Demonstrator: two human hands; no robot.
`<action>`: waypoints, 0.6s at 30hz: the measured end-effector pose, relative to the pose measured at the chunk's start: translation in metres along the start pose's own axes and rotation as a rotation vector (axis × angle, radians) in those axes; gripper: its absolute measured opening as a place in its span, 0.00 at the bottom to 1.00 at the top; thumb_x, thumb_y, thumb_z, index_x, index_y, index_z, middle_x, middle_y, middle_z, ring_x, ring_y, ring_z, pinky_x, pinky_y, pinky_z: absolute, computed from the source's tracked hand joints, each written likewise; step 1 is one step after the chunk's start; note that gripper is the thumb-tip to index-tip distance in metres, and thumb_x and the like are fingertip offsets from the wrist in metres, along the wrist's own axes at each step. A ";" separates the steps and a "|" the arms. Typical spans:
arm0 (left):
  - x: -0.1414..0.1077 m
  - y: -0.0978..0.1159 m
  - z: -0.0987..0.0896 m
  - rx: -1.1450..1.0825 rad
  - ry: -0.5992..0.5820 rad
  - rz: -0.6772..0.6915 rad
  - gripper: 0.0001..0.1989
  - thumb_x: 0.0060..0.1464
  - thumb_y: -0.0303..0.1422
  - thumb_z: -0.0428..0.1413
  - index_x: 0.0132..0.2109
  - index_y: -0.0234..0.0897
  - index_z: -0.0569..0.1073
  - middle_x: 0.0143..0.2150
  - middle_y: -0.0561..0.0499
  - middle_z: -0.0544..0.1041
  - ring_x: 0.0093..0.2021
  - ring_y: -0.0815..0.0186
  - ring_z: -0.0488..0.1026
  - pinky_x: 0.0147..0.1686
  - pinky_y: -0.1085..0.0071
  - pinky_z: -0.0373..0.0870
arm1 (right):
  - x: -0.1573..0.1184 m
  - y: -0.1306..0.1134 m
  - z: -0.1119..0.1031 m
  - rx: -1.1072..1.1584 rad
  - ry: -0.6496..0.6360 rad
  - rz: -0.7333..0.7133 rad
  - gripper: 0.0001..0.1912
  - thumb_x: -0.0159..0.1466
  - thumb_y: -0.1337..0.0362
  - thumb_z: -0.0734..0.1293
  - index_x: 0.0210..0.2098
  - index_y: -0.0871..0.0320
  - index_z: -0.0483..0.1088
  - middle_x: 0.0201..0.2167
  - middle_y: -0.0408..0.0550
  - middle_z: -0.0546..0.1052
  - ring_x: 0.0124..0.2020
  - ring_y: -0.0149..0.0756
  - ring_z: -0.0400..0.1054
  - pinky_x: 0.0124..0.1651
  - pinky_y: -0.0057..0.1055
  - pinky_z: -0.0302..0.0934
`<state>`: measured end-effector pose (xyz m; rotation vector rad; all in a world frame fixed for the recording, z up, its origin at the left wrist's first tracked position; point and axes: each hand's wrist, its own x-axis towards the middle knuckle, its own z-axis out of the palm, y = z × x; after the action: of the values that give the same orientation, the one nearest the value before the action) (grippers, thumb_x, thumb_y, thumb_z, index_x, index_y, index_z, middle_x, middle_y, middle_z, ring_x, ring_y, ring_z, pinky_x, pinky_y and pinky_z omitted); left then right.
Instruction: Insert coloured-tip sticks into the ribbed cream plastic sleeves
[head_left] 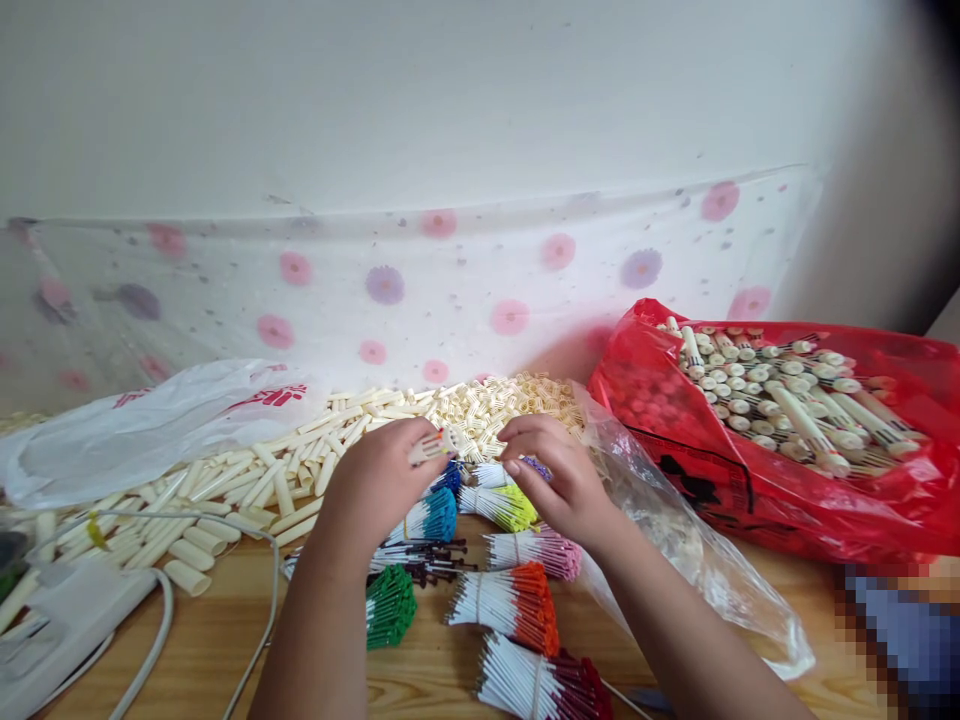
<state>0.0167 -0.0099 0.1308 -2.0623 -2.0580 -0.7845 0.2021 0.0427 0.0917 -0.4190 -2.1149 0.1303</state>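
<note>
My left hand (382,480) is closed on a small cream slotted plastic pen part (433,446), which shows bits of red and dark colour in its slots. To its right, my right hand (559,475) has its fingers bent and apart, with nothing visible between them. Beneath both hands lie banded bundles of white pen refills with coloured ends: blue (439,515), yellow (506,508), pink (536,553), green (390,607), orange (510,607) and dark red (544,680). A dark brown bundle (420,560) is partly covered by my left forearm.
Cream plastic tubes (292,475) and small slotted parts (510,410) are heaped behind. A red bag (675,460) holds assembled pen pieces (795,400). A transparent bag (697,550), a white bag (172,410), and a power strip (82,610) with cables lie on the wooden table (420,690).
</note>
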 end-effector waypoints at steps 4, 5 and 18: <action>0.009 -0.033 -0.001 0.017 0.022 -0.192 0.16 0.48 0.46 0.48 0.37 0.40 0.68 0.37 0.50 0.74 0.39 0.60 0.69 0.34 0.73 0.60 | 0.016 0.035 0.044 -0.031 -0.303 0.104 0.07 0.63 0.65 0.57 0.35 0.60 0.65 0.34 0.47 0.70 0.39 0.30 0.64 0.43 0.31 0.60; 0.012 -0.042 0.002 0.017 0.003 -0.227 0.16 0.48 0.45 0.48 0.39 0.40 0.68 0.40 0.48 0.74 0.42 0.59 0.68 0.36 0.72 0.60 | 0.021 0.045 0.058 -0.051 -0.400 0.118 0.07 0.62 0.65 0.59 0.35 0.60 0.66 0.35 0.46 0.71 0.38 0.30 0.65 0.42 0.31 0.61; 0.030 -0.099 0.089 -0.083 -0.630 -0.353 0.12 0.55 0.37 0.48 0.41 0.31 0.68 0.34 0.50 0.72 0.29 0.70 0.70 0.31 0.69 0.68 | 0.035 0.093 0.132 -0.328 -1.051 0.241 0.14 0.62 0.61 0.60 0.45 0.60 0.63 0.44 0.49 0.68 0.41 0.35 0.65 0.42 0.38 0.62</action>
<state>-0.0567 0.0624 0.0412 -2.2218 -2.8129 -0.2617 0.0970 0.1510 0.0235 -0.9507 -3.1247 0.1628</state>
